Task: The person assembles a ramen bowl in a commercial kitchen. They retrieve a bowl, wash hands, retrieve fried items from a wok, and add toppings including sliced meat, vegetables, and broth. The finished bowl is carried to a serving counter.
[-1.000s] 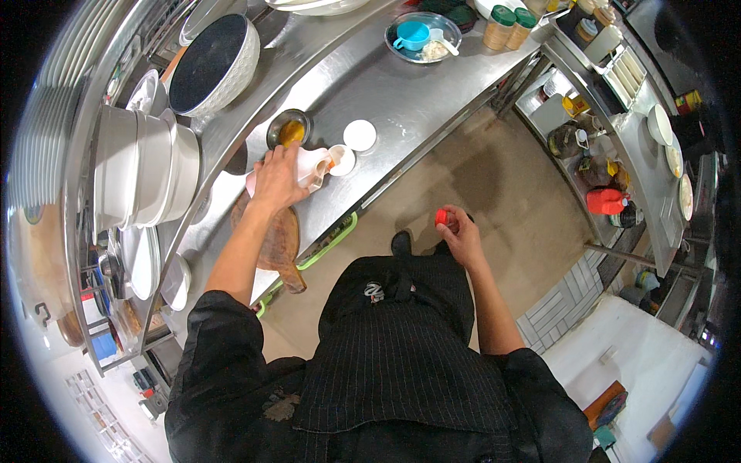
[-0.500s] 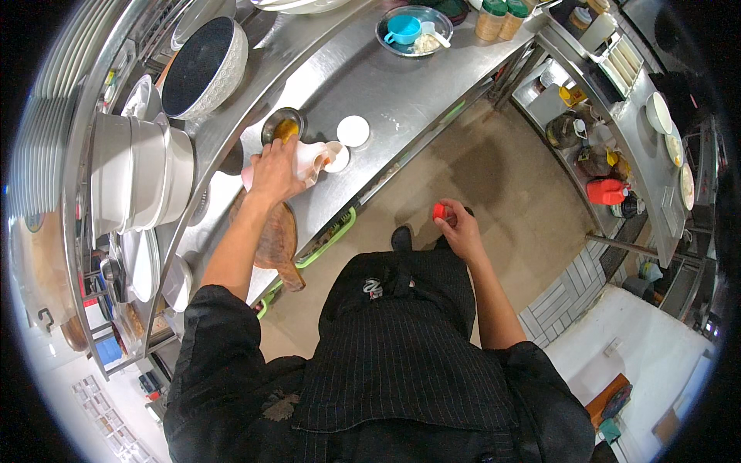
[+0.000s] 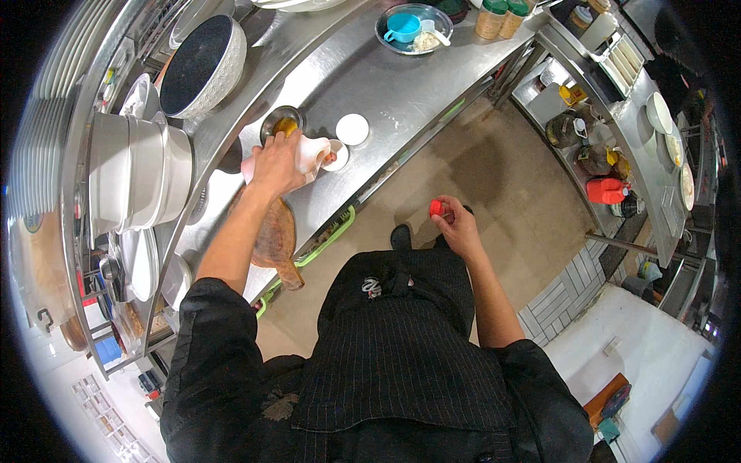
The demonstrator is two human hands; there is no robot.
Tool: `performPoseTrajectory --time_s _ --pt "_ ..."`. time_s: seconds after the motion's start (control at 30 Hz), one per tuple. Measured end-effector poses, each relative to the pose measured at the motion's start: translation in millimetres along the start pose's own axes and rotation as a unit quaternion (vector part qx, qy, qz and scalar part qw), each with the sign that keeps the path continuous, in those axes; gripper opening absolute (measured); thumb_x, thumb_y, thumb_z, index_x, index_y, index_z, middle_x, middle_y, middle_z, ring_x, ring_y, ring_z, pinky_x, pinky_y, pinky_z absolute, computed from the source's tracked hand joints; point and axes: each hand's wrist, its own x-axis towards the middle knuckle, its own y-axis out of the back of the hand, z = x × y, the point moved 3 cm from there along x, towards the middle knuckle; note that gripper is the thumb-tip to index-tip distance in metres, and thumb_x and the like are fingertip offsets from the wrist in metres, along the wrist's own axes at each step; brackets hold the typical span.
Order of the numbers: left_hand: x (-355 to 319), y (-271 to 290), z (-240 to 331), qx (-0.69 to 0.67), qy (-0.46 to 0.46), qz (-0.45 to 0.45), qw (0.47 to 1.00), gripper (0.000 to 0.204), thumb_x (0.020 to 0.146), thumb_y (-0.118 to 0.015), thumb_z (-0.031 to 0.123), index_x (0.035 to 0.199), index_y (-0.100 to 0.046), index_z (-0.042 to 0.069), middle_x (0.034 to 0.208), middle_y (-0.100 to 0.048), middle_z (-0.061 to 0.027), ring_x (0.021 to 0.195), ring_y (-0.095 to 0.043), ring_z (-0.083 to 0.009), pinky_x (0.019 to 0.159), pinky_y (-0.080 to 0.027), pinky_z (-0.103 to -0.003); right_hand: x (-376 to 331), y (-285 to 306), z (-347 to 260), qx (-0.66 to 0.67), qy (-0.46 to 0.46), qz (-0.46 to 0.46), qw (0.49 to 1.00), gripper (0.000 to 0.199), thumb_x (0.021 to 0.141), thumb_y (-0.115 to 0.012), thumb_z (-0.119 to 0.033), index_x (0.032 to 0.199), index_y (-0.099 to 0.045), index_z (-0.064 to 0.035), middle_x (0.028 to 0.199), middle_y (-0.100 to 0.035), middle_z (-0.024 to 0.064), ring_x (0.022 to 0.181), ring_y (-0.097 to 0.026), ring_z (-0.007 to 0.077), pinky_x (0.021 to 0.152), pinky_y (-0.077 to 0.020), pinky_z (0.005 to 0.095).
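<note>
My left hand (image 3: 276,163) is closed round a pale plastic bottle (image 3: 311,152), tipped over on its side above the steel counter. Its mouth is at a small white bowl (image 3: 342,157), with something orange-red showing at its inside. Just beyond stands a second small white bowl (image 3: 353,129). A metal bowl (image 3: 268,126) with yellow-orange contents sits behind my left hand. Away from the counter, over the floor, my right hand (image 3: 457,226) grips a red cap (image 3: 436,207) between thumb and fingers.
A wooden board (image 3: 275,239) with a handle lies at the counter's near edge. Farther along, a metal bowl (image 3: 384,35) holds a blue cup and white powder. Jars with green lids (image 3: 489,19) stand beyond. White containers (image 3: 139,174) and a large bowl (image 3: 202,69) fill the left shelf.
More orange-red shows in the small white bowl by the bottle's mouth. My left hand has shifted very slightly; my right hand still holds the red cap.
</note>
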Motion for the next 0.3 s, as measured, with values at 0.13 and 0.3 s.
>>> performPoseTrajectory --time_s 0.13,0.3 --pt "0.0 -0.1 2.6 0.003 0.001 -0.007 1.000 0.089 0.070 -0.085 0.028 0.148 -0.047 0.009 0.130 -0.060 -0.0182 0.126 -0.058 -0.0371 0.099 -0.044 -0.059 0.4 0.1 0.2 -0.005 0.006 0.003 1.000 0.041 0.094 -0.072 -0.009 0.132 -0.059 -0.0032 0.098 -0.070 0.0082 0.081 -0.065 0.0150 0.077 -0.0541 0.0305" --pt "-0.7 0.1 3.8 0.004 0.001 -0.011 1.000 0.087 0.072 -0.084 0.027 0.149 -0.047 0.010 0.130 -0.060 -0.0178 0.126 -0.058 -0.0368 0.099 -0.044 -0.059 3.7 -2.9 6.8 0.001 -0.007 0.005 1.000 0.042 0.093 -0.074 -0.012 0.132 -0.060 -0.0047 0.104 -0.073 0.0128 0.081 -0.069 0.0187 0.077 -0.0560 0.0332"
